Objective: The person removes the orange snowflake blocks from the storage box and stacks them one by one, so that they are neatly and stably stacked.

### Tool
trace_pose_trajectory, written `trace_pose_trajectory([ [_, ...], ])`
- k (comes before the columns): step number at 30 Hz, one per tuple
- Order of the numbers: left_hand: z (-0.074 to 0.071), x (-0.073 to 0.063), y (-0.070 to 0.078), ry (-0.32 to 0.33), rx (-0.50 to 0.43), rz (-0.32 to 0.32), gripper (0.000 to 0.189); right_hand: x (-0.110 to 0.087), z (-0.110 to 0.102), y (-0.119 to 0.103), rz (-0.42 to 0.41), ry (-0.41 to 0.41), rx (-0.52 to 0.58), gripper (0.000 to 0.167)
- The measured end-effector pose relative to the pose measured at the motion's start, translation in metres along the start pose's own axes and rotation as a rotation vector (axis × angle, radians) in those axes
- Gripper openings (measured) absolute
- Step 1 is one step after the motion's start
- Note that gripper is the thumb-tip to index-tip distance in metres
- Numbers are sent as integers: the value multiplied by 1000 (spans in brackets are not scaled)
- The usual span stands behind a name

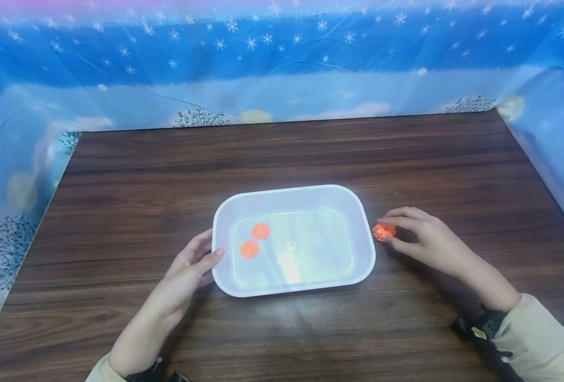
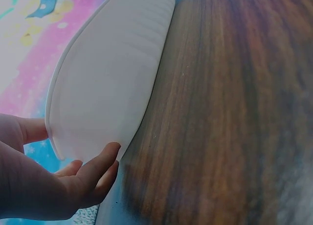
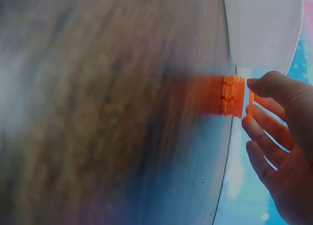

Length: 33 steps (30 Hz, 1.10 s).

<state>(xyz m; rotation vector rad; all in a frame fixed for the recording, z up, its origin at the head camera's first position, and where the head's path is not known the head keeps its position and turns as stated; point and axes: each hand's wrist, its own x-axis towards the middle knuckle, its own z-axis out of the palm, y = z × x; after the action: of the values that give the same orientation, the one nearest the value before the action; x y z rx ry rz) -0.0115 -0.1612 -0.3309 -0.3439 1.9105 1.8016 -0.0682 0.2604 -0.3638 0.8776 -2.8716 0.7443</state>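
Observation:
A white plastic tub [image 1: 293, 293] sits mid-table. My left hand [image 1: 186, 276] holds its left end, thumb over the rim and fingers against the outer wall; the left wrist view shows the fingertips [image 2: 113, 147] low on that wall. Inside the tub, toward the left, lie two flat orange notched discs [image 1: 260, 231]. Just right of the tub, my right hand [image 1: 425, 239] pinches one orange notched disc [image 3: 251, 103] edge-on between thumb and fingers. Below that disc, a small gap apart, a short stack of the same discs [image 3: 233, 95] stands on the table.
The dark wood-grain table [image 1: 282, 154] reaches to a blue snowflake-print cloth [image 1: 282, 53] that hangs behind and on both sides. Light glares off the tub's floor. A dark wrist strap [image 1: 492, 321] shows at the right sleeve.

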Motion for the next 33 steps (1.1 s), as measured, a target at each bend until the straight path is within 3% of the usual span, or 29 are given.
trace_pose_trajectory([
  [33,0,1,0,4,-8,-9,64,-2,2,-1,10,-24,-6,42],
])
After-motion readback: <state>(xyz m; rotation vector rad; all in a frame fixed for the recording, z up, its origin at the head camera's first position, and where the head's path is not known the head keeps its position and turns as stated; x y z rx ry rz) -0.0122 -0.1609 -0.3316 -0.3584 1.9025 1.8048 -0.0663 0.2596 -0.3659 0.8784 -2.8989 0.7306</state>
